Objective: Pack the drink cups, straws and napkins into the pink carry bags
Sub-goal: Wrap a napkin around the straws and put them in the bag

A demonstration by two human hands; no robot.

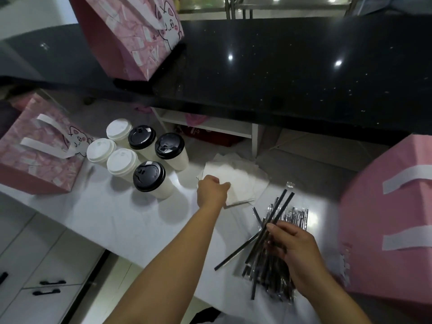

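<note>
Head view: your left hand (212,190) was closed on the near edge of the napkins (236,183), which lay at 3 o'clock from the cups (138,157) on the white counter (131,218). Your right hand (297,249) pinched a few straws (280,211) above their pile at 5 o'clock from the napkins. The napkins looked light and limp, likely to fan apart, so you were to clamp the whole stack at one edge; the film-wrapped straws looked stiff but slippery, best gripped at mid-length.

White table (131,220): cups (149,176), napkins (243,183), straws (275,267), bags (39,160)
</note>
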